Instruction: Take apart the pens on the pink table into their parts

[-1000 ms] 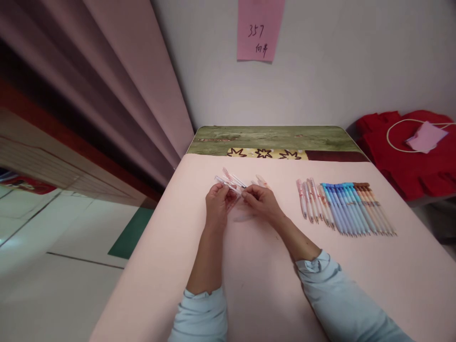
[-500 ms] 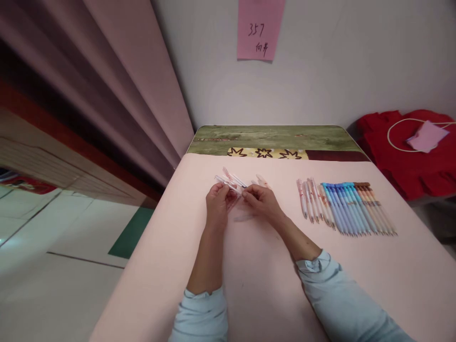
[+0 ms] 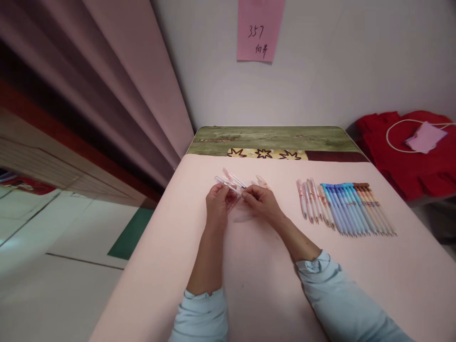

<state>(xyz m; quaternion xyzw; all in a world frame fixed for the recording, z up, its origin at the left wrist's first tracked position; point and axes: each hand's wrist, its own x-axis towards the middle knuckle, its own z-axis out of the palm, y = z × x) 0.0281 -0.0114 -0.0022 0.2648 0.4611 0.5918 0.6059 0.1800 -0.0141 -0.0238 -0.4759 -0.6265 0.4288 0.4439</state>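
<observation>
My left hand (image 3: pixel 217 205) and my right hand (image 3: pixel 262 202) meet over the pink tabletop (image 3: pixel 256 266), both with fingers closed. Between them they pinch a clear pen (image 3: pixel 228 184) with pink print, which points up and to the left. A second clear pen (image 3: pixel 233 177) lies just behind it, and another pink-printed pen (image 3: pixel 262 181) shows past my right knuckles. A faint clear piece (image 3: pixel 244 217) lies on the table below my right hand. To the right lies a tidy row of pens (image 3: pixel 344 206): pink ones, then blue, then brown.
A green patterned cloth (image 3: pixel 270 137) covers the far end of the table, against the wall. A pink note (image 3: pixel 260 29) hangs on that wall. A curtain (image 3: pixel 117 85) falls at the left. Red fabric (image 3: pixel 406 156) with a pink card lies at the right.
</observation>
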